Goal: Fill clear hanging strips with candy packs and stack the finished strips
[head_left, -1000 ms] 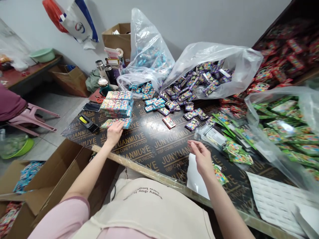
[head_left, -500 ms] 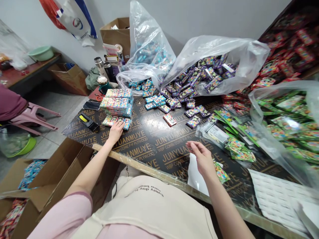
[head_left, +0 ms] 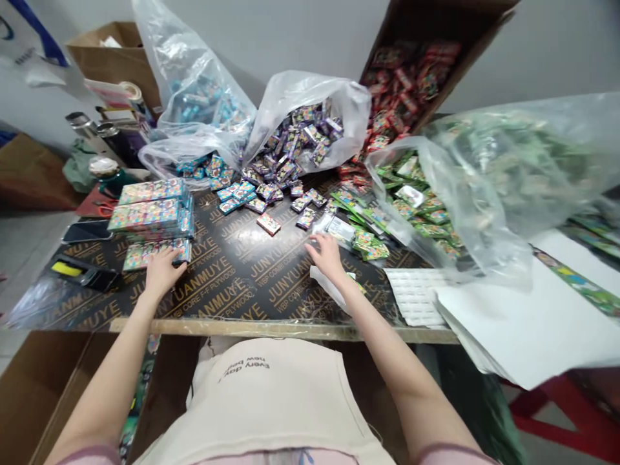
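Observation:
My left hand lies on a low row of colourful small packets, its fingers spread across the top. Right behind that row rises a taller stack of similar packets with blue sides. Over the table, my right hand is open with loosely curved fingers and nothing in it. Beneath its wrist is a white sheet of paper, partly hidden. Green packets and clear plastic sleeves lie just beyond this hand. A single red-edged packet sits between the hands, farther back.
Plastic bags of blue packets, purple packets and green packets line the back. A box of red packets tilts behind them. At left lie a phone and a black-yellow tool; white sheets lie right.
The view has swung to the right, bringing more of the green bag and the white sheets into sight. My left hand stays on the packet row; my right hand's fingers have spread slightly.

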`<control>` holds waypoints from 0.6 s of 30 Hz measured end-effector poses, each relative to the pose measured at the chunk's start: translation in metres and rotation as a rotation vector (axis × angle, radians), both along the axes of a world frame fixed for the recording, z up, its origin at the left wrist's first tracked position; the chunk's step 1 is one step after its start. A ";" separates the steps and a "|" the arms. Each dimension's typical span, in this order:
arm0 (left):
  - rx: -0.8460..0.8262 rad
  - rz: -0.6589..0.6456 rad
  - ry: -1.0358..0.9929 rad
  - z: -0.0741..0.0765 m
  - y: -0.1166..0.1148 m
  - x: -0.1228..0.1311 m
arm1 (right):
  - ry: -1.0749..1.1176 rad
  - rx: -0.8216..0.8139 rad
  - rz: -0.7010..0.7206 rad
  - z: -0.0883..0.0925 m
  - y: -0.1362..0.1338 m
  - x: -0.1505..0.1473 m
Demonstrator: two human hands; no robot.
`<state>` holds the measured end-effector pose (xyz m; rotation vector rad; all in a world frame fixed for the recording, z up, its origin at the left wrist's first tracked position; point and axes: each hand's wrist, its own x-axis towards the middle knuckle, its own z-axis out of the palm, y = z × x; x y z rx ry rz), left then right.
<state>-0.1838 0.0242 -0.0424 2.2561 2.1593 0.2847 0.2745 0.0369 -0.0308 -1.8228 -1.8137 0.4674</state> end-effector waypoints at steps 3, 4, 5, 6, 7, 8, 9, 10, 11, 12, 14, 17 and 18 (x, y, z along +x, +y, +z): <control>0.079 -0.032 -0.077 0.005 -0.003 0.024 | -0.278 -0.141 -0.071 -0.003 0.034 0.017; 0.091 -0.063 -0.097 0.006 -0.005 0.032 | -0.337 -0.188 -0.085 -0.004 0.045 0.025; 0.094 -0.096 -0.110 0.008 -0.007 0.038 | -0.386 -0.228 -0.097 -0.004 0.054 0.034; 0.092 -0.127 -0.115 0.009 -0.010 0.043 | -0.427 -0.266 -0.111 -0.005 0.062 0.044; 0.088 -0.155 -0.116 0.010 -0.013 0.045 | -0.458 -0.311 -0.127 -0.005 0.068 0.054; 0.085 -0.177 -0.117 0.010 -0.015 0.047 | -0.477 -0.361 -0.139 -0.006 0.071 0.064; 0.081 -0.194 -0.121 0.010 -0.017 0.047 | -0.483 -0.410 -0.145 -0.008 0.073 0.073; 0.078 -0.204 -0.128 0.010 -0.019 0.046 | -0.483 -0.441 -0.144 -0.010 0.071 0.080; 0.074 -0.209 -0.140 0.010 -0.021 0.046 | -0.478 -0.441 -0.140 -0.012 0.068 0.084; 0.071 -0.210 -0.157 0.009 -0.022 0.046 | -0.470 -0.408 -0.132 -0.016 0.062 0.086; 0.064 -0.210 -0.201 0.008 -0.023 0.050 | -0.418 -0.258 -0.116 -0.022 0.047 0.082; 0.038 -0.247 -0.278 0.006 -0.021 0.067 | -0.303 -0.094 -0.090 -0.028 0.025 0.072; 0.021 -0.268 -0.309 0.006 -0.020 0.076 | -0.276 -0.080 -0.084 -0.027 0.020 0.070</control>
